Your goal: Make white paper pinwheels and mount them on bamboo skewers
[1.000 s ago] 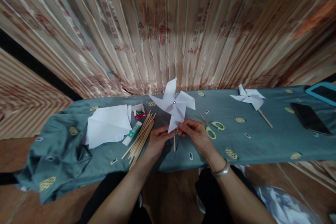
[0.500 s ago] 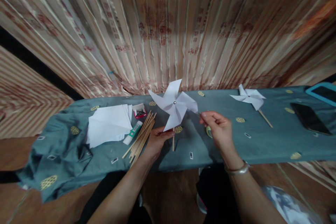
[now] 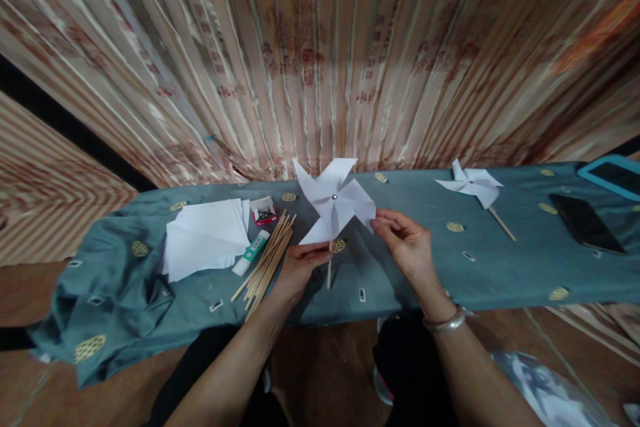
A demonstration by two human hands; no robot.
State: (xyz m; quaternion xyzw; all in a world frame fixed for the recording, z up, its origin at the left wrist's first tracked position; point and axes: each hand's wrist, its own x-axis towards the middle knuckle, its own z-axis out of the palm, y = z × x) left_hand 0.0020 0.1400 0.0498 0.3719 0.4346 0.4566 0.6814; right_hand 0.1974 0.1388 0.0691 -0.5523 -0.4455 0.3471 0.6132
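Note:
A white paper pinwheel (image 3: 327,197) with a silver pin at its hub stands upright on a thin wooden stick (image 3: 329,273). My left hand (image 3: 300,268) is closed round that stick just below the blades. At the pinwheel's right side, my right hand (image 3: 406,240) pinches the edge of one blade between thumb and fingers. To the left of my left hand lie a bundle of wooden sticks (image 3: 267,263), a green and white glue stick (image 3: 251,253) and a small open red box (image 3: 263,212) of pins. A stack of white paper (image 3: 206,240) is farther left.
Another white pinwheel (image 3: 473,181) lies on the cloth-covered table (image 3: 430,293) to the right. Beyond it are a black phone (image 3: 586,223) and a blue-framed device (image 3: 613,173). A pleated curtain (image 3: 320,100) hangs behind the table. A plastic bag (image 3: 543,387) rests on the floor at right.
My right hand has moved slightly left and now pinches a blade. The pinwheel's blades have turned a little clockwise. My left hand still grips the stick.

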